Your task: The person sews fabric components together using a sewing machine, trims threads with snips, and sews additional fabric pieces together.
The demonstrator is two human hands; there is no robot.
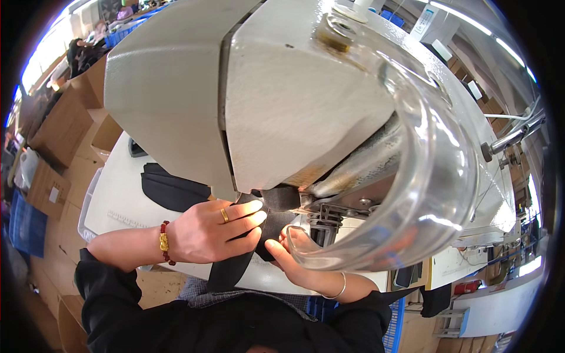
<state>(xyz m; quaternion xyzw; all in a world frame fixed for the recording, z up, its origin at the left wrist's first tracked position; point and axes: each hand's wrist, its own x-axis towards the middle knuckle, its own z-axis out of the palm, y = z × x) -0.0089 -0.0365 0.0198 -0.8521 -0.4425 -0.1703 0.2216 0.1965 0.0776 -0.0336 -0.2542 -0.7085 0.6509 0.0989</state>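
Note:
Under the head of a white sewing machine lies a piece of black fabric, its lower end hanging toward me as a strip. My left hand, with a gold ring and a red beaded bracelet at the wrist, presses closed fingers on the fabric's left side, close to the machine's working end. At the right edge of the cloth my right hand pinches it between thumb and fingers. The curved clear plastic guard partly covers those right fingers. The needle is hidden behind the machine head.
A pile of dark cut fabric pieces rests on the white worktable to the left. Cardboard boxes and a blue bin stand on the floor at left. A metal rod juts out at the right.

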